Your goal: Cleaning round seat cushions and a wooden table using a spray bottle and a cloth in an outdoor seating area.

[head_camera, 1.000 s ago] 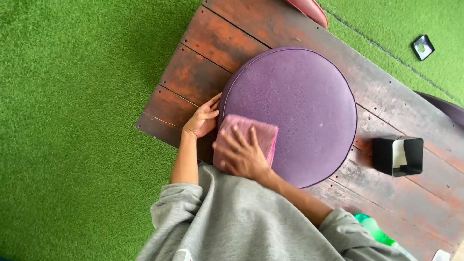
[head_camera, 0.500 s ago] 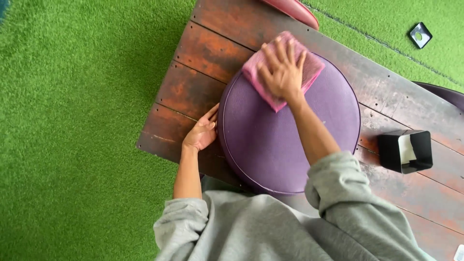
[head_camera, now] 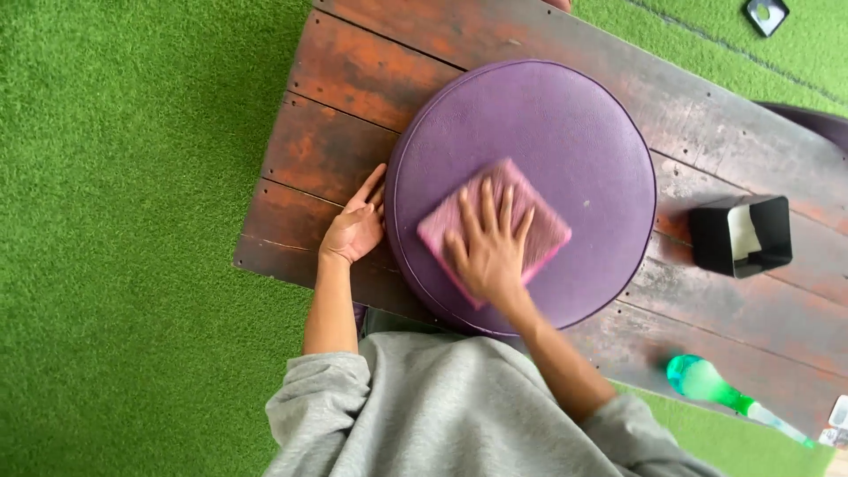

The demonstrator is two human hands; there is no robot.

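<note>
A pink cloth (head_camera: pixel 496 230) lies flat on the round purple cushion (head_camera: pixel 565 132), toward its six o'clock edge, pinned there by the right hand (head_camera: pixel 488 252), whose fingers are spread wide and pressed down, likely so the whole cloth bears on the surface. The left hand (head_camera: pixel 355 228), open, rests against the cushion's nine o'clock rim, seemingly to steady it. The cushion sits on a worn wooden table (head_camera: pixel 353 71); a black box (head_camera: pixel 740 234) stands at three o'clock, a green bottle (head_camera: pixel 707 384) at five.
</note>
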